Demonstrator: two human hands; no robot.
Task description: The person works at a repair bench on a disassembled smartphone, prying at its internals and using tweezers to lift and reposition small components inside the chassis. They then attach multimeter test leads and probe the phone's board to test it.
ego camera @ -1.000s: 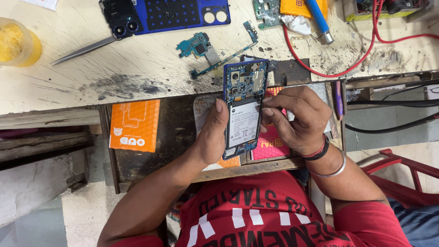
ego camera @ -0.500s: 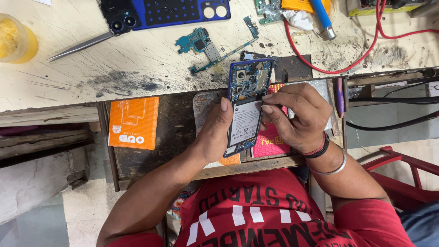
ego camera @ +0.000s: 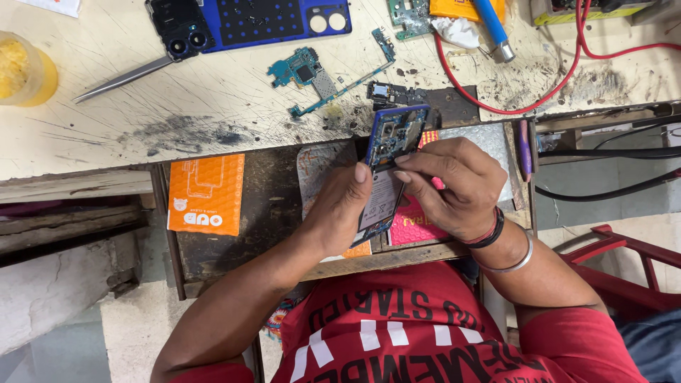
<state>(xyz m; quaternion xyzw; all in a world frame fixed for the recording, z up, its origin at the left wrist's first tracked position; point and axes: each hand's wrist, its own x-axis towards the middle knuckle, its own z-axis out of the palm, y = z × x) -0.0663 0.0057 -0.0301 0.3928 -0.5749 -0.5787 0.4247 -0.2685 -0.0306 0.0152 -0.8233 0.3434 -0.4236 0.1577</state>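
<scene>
1. The person's red shirt (ego camera: 425,333) is filling the near edge of the view, with both forearms reaching away from it over an open drawer (ego camera: 269,213) below the bench (ego camera: 213,99).
2. The left hand (ego camera: 340,209) is gripping an opened phone (ego camera: 386,177) along its left edge, thumb lying on the pale battery face; the fingers are closed around the phone.
3. The right hand (ego camera: 454,184) is resting against the phone's right edge, its fingers curled narrow with the tips touching the phone near mid-length. Whether they are pinching a small part cannot be told.
4. The phone is standing tilted over the drawer, its exposed board end pointing toward the bench edge and just short of it.
5. An orange padded envelope (ego camera: 207,193) is lying in the drawer, well apart to the left, leaving open room between it and the left hand.
6. On the bench beyond, a loose circuit board (ego camera: 305,71) and tweezers (ego camera: 124,78) are lying apart; a red cable (ego camera: 511,106) is looping at the right.
7. A blue phone back cover (ego camera: 262,18) is sitting at the far edge.
</scene>
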